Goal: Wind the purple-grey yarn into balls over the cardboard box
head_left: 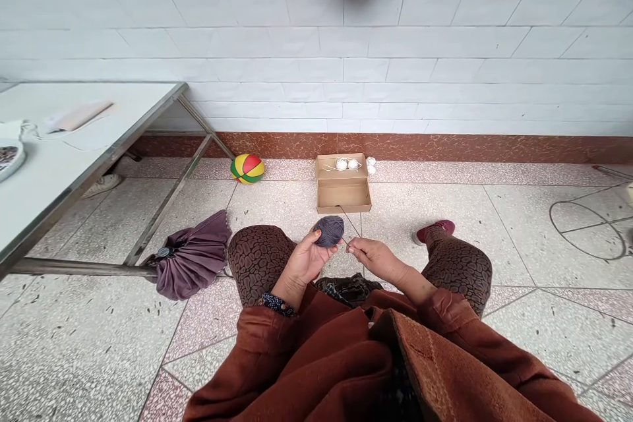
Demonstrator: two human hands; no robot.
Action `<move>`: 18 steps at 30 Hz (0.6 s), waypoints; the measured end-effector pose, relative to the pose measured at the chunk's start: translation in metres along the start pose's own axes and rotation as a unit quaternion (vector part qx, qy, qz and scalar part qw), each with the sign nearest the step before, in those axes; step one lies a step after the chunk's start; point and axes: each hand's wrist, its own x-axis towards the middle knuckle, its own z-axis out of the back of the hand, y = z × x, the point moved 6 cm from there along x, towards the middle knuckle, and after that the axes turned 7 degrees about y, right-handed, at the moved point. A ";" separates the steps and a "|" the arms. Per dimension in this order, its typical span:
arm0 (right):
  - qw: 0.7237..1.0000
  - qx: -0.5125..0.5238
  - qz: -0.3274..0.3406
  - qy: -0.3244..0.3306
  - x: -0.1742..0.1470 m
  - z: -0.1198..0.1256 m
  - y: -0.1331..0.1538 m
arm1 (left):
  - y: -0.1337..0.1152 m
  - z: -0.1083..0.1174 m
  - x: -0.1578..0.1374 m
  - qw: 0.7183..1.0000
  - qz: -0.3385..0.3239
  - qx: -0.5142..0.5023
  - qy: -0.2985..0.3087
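We are cradling the grey-purple ball of yarn (330, 230) in our left hand (305, 260), above our knees, while our right hand (374, 257) fingers are pinching its thin strand (352, 221); keeping that strand taut should wind it evenly.

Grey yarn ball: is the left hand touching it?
Touching. The head view shows the left hand cupping the grey yarn ball, its fingers wrapped against the side, with no gap visible.
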 end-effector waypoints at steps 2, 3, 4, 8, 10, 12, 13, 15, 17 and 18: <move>0.999 -0.046 0.018 0.011 0.000 -0.002 0.005 | -0.003 0.003 0.001 1.000 -0.016 -0.002 -0.012; 0.997 -0.065 0.029 0.015 -0.001 -0.004 0.008 | -0.004 0.006 0.002 0.999 -0.027 -0.001 -0.022; 0.996 -0.081 0.041 0.017 -0.001 -0.005 0.011 | -0.005 0.008 0.003 0.999 -0.038 0.003 -0.033; 0.990 -0.121 0.071 0.012 -0.003 -0.003 0.026 | -0.007 0.016 0.005 0.993 -0.071 0.071 -0.062; 0.988 -0.130 0.082 0.000 -0.003 0.003 0.037 | -0.007 0.015 0.004 0.988 -0.080 0.119 -0.062; 0.986 -0.136 0.097 -0.010 -0.004 0.011 0.048 | -0.006 0.011 0.003 0.983 -0.082 0.152 -0.057; 0.985 -0.140 0.104 -0.014 -0.004 0.015 0.053 | -0.005 0.009 0.003 0.983 -0.077 0.159 -0.051; 0.982 -0.148 0.115 -0.028 -0.004 0.026 0.061 | -0.003 0.004 0.002 0.984 -0.065 0.163 -0.040; 0.979 -0.155 0.123 -0.046 -0.003 0.038 0.067 | -0.001 0.001 0.002 0.983 -0.056 0.170 -0.038; 0.978 -0.156 0.128 -0.052 -0.001 0.043 0.070 | 0.000 0.000 0.001 0.981 -0.055 0.181 -0.041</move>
